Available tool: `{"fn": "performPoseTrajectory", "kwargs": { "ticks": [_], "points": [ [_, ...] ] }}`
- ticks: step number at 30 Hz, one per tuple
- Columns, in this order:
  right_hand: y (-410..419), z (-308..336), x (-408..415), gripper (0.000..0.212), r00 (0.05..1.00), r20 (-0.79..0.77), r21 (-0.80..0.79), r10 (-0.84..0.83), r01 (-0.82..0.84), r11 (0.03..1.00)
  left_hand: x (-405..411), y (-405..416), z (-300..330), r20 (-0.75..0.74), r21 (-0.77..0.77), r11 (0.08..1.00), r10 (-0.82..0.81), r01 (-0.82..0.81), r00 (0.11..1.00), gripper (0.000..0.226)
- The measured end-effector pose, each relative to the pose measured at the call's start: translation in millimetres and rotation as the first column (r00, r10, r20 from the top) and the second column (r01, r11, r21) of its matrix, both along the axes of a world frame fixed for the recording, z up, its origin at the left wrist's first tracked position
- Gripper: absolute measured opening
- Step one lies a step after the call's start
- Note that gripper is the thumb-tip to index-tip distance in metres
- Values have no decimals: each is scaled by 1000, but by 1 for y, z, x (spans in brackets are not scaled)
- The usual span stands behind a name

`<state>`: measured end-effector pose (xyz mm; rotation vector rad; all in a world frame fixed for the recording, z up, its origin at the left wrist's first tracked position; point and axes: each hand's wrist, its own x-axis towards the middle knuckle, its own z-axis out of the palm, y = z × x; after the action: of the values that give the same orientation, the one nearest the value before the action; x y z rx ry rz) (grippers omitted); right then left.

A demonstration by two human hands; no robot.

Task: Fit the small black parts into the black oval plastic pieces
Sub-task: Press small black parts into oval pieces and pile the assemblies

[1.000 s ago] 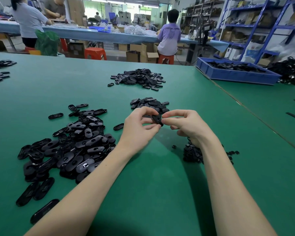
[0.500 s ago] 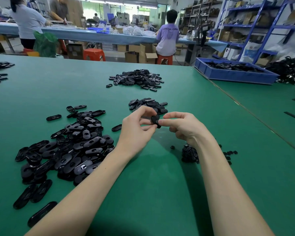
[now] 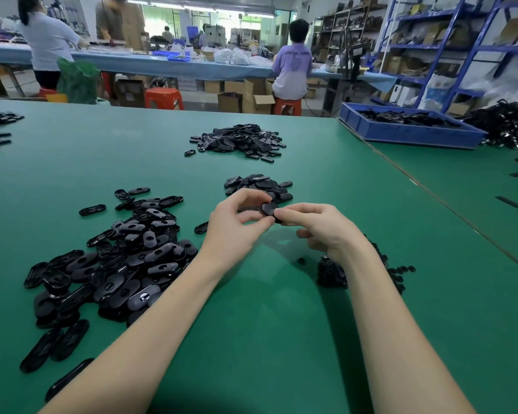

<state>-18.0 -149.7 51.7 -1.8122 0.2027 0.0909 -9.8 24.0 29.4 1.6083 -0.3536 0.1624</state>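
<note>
Bright, even light falls from overhead strips, and daylight glows washed-out in the far doorway (image 3: 219,22). My arms throw soft shadows onto the green table (image 3: 281,339). The glossy black oval pieces (image 3: 117,264) catch small glints. Wide-angle bending curves the shelving (image 3: 461,49) at the edges; the background looks slightly soft.

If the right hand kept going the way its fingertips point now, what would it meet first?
The right hand points left, toward the left hand. It already pinches the black oval piece held between them, so that piece comes first, then the left hand's fingertips right behind it. Depth looks matched, though one view cannot confirm.
</note>
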Motion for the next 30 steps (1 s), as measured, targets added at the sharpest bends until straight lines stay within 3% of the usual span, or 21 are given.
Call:
{"fn": "performPoseTrajectory", "kwargs": {
  "ticks": [2,5,8,16,23,30],
  "points": [
    [2,-2,-1,19,1000,1,34,18,-18,999,1,0,0,-116,-102,995,-35,23,993,25],
    [3,-4,-2,18,999,35,-46,13,-12,999,2,0,2,-340,-295,956,-107,2,934,18],
    [4,-6,-2,19,997,56,-88,50,-45,995,5,5,3,-459,-345,938,-187,20,869,20],
    [5,-7,0,19,995,8,-40,95,-95,995,8,17,6,-548,-366,923,-319,121,773,25],
    [8,-6,3,5,995,43,-97,94,-90,991,7,15,5,-551,-368,929,-245,32,798,25],
    [11,-9,5,7,994,90,-147,68,-55,988,6,13,5,-550,-338,941,-208,12,809,24]
  ]
}}
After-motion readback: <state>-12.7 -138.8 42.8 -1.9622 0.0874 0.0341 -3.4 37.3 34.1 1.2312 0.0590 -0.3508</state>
